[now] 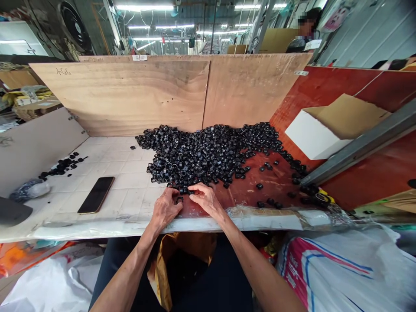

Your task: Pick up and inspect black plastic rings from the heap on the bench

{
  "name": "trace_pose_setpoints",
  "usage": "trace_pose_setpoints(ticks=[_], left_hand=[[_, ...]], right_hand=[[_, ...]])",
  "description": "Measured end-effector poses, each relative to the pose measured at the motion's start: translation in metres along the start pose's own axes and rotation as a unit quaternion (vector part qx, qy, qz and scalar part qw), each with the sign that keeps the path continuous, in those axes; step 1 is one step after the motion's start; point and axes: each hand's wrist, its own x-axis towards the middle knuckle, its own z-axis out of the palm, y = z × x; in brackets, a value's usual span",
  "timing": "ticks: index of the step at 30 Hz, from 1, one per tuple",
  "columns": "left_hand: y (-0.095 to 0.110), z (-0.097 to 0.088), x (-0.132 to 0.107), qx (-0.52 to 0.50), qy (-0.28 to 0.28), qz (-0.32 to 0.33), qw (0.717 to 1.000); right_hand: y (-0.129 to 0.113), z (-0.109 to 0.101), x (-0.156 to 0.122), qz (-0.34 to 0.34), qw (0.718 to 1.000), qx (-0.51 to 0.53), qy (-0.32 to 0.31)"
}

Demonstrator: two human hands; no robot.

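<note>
Left hand [165, 209] and right hand [204, 199] pinched narrow at black rings [208, 156]
Pile just ahead of both hands, loose ring [179, 199] touching left hand; can't tell if either holds one. Phone [96, 195] off left.

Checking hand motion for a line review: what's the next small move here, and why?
Probably pick the loose ring off the front of the black heap: the left hand and right hand are both there, with their fingertips close to it.
</note>
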Motion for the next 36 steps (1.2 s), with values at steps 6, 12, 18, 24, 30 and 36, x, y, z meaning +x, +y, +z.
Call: trace_pose_setpoints(ticks=[6,12,18,24,30,36], left_hand=[[-0.005,0.001,-0.001,-0.064,-0.022,0.014,0.998],[-0.005,0.007,0.0,-0.168,-0.014,0.028,0.985],[-0.003,0.005,0.0,-0.169,-0.023,0.039,0.985],[-0.006,0.007,0.001,-0.163,-0.027,0.054,0.985],[-0.011,0.011,0.001,-0.169,-0.047,0.06,0.983],[-0.004,0.005,-0.003,-0.238,-0.074,0.057,0.967]], right_hand=[[-0.004,-0.001,-0.003,0.036,0.999,0.004,-0.007],[-0.012,-0.004,-0.007,-0.001,0.999,0.026,-0.025],[-0.016,-0.002,-0.008,0.018,0.999,0.003,-0.032],[-0.015,-0.003,-0.009,0.035,0.998,0.038,-0.032],[-0.016,-0.004,-0.01,-0.039,0.998,0.03,-0.028],[-0.019,-0.002,-0.012,-0.054,0.998,-0.002,-0.04]])
